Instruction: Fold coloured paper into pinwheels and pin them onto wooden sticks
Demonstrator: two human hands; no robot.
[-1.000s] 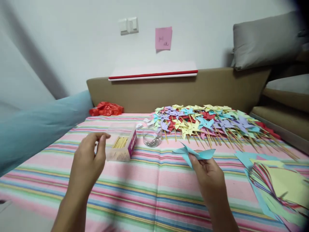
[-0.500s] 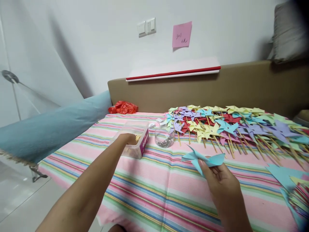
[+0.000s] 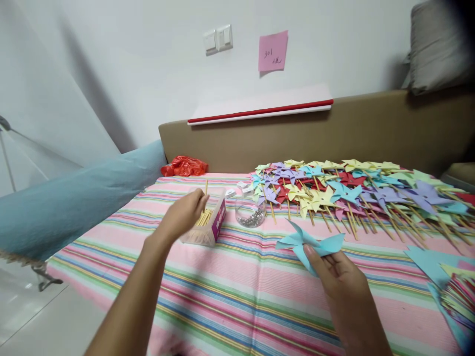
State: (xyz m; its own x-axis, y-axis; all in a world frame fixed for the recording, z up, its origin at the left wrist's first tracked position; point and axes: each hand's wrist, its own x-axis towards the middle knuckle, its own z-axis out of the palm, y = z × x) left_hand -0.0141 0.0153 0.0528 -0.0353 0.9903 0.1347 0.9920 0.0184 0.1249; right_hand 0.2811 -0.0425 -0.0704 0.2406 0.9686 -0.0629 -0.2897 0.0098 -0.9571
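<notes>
Above a clear plastic box (image 3: 202,238) of thin wooden sticks, my left hand (image 3: 183,211) is closed on one wooden stick (image 3: 206,187), whose tip points up past the fingers. My right hand (image 3: 339,277) pinches a light blue paper pinwheel (image 3: 302,242) between thumb and fingers, held over the cloth right of centre. The pinwheel's blades are folded in, and no stick shows on it. Between the two hands stands a round clear container (image 3: 250,213) with small silver metal pieces in it.
Finished pinwheels on sticks (image 3: 349,195) in several colours lie along the back right. Paper sheets (image 3: 458,296) are stacked at the right edge. A red plastic bag (image 3: 184,166) sits at the back left of the striped cloth (image 3: 222,306). Behind runs a brown headboard (image 3: 230,146).
My left hand has come up out of the box with a stick in its fingers. My right hand keeps the blue pinwheel in nearly the same place. The view has shifted slightly.
</notes>
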